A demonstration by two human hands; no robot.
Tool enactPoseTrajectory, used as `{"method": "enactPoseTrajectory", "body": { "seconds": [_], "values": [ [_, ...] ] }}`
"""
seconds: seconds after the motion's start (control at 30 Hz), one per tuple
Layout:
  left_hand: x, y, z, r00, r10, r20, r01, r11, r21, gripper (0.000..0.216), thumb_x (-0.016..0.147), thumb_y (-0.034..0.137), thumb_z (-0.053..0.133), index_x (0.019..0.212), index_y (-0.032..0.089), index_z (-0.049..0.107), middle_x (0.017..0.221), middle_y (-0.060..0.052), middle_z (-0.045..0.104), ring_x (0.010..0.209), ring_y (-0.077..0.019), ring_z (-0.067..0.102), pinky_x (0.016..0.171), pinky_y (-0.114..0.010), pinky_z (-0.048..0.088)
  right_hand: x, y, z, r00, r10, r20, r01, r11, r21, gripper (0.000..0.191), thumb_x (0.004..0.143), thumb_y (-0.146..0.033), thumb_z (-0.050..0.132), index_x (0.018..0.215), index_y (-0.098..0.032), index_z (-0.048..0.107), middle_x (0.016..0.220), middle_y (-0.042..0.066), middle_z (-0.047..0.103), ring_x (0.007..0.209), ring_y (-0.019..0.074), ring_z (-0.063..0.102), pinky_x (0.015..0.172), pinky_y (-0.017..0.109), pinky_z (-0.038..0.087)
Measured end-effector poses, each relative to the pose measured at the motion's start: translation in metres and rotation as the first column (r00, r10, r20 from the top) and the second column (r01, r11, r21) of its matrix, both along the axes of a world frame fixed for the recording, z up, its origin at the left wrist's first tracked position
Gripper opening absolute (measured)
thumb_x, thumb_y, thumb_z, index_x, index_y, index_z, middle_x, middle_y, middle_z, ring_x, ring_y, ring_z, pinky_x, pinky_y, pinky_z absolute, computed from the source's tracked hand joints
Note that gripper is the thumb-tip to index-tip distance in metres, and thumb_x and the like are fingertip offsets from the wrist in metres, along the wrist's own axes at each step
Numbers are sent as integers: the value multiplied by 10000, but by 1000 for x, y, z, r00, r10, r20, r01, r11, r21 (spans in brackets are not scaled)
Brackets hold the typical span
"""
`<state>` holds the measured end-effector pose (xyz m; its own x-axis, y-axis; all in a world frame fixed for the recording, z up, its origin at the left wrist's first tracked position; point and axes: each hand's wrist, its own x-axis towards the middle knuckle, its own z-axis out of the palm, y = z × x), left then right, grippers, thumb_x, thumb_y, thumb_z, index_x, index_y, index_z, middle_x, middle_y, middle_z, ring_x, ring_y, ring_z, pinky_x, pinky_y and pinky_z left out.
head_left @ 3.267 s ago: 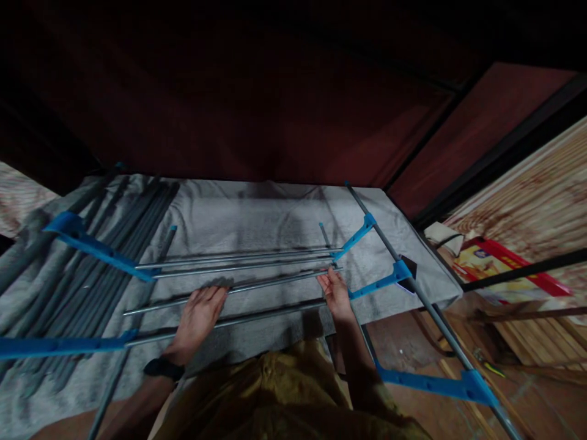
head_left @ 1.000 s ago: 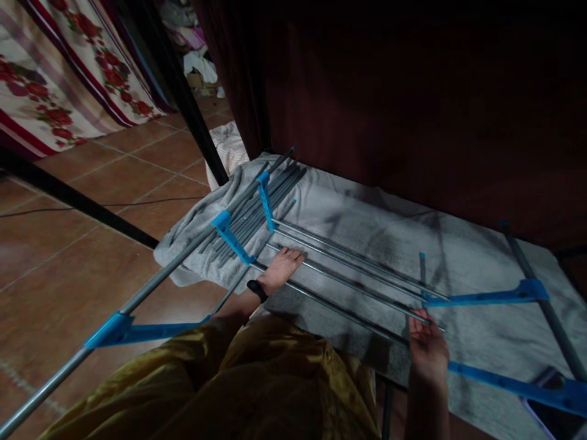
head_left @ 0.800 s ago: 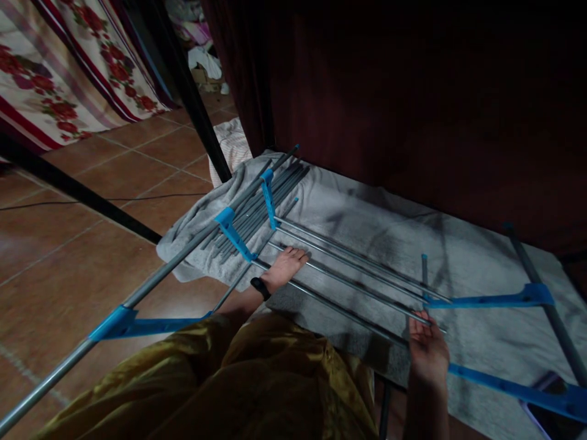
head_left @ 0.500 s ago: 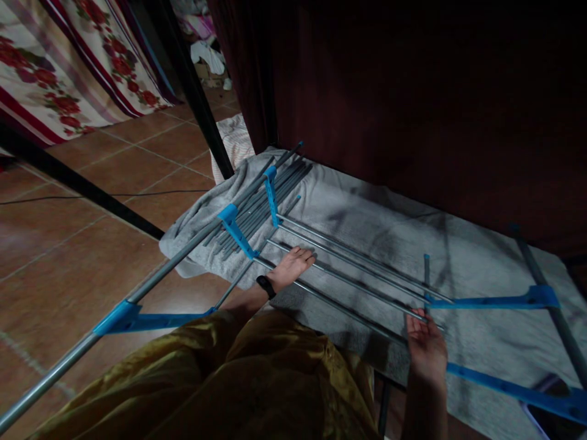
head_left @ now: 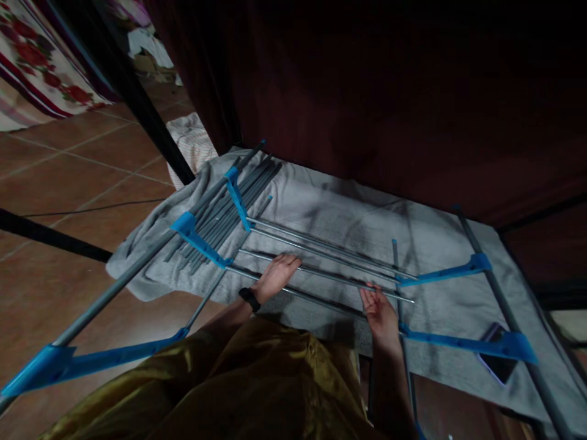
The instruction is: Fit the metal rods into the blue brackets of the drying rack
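A metal rack with grey rods (head_left: 321, 253) and blue plastic brackets (head_left: 199, 241) stands over a grey towel (head_left: 348, 217) spread on the floor. My left hand (head_left: 276, 276) lies on one thin rod near its left end, fingers curled loosely over it. My right hand (head_left: 380, 310) is at the same rod's right part, palm up, fingers bent round it. A black band is on my left wrist (head_left: 249, 299). A bundle of loose grey rods (head_left: 229, 211) lies on the towel behind the left bracket.
A dark red wall or curtain (head_left: 367, 91) rises behind the towel. Brown tiled floor (head_left: 68, 189) is at the left, crossed by a black bar (head_left: 46, 235). A phone (head_left: 498, 360) lies on the towel at the right, under a blue bracket (head_left: 468, 345). A flowered cloth (head_left: 32, 55) hangs at top left.
The view has swung slightly right. My right hand has moved left along the rod, closer to my left hand, which stays on the rod.
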<state>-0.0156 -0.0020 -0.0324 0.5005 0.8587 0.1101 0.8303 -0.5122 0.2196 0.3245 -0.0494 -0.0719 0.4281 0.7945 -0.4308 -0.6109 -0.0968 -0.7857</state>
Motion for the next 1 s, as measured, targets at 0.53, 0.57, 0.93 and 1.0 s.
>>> {"method": "enactPoseTrajectory", "body": {
  "seconds": [0.53,0.57,0.93,1.0],
  "values": [
    [-3,9,-16,979,-77,187,64,995,76,340,1079,304,387,1162,213,703,1064,-99,771,993,-274,712,905,-413,537,-41,7,10,991,-25,-128,32,998,50,376,666,-313,939,762,-245,583,832,-2,760,872,190,748,1012,444,607],
    [-4,10,-18,977,-81,196,65,994,86,341,1078,316,392,1162,215,707,1066,-100,775,991,-275,715,899,-412,539,-42,7,10,991,-21,-129,28,998,51,414,646,-342,957,752,-246,568,808,-8,750,854,189,744,1016,448,602],
    [-23,19,-29,972,-127,197,89,978,191,399,1090,356,358,1150,193,717,1060,-104,800,953,-275,743,879,-418,550,-38,14,26,997,-38,-67,45,993,106,348,671,-344,915,871,-240,649,869,-10,745,841,175,727,910,359,609],
    [-24,19,-26,969,-130,211,87,975,203,402,1091,365,355,1129,198,719,1033,-98,800,933,-267,747,870,-409,554,-34,15,32,997,-29,-66,38,989,143,315,683,-313,895,886,-234,669,905,-2,756,866,172,729,898,336,608]
  ]
}}
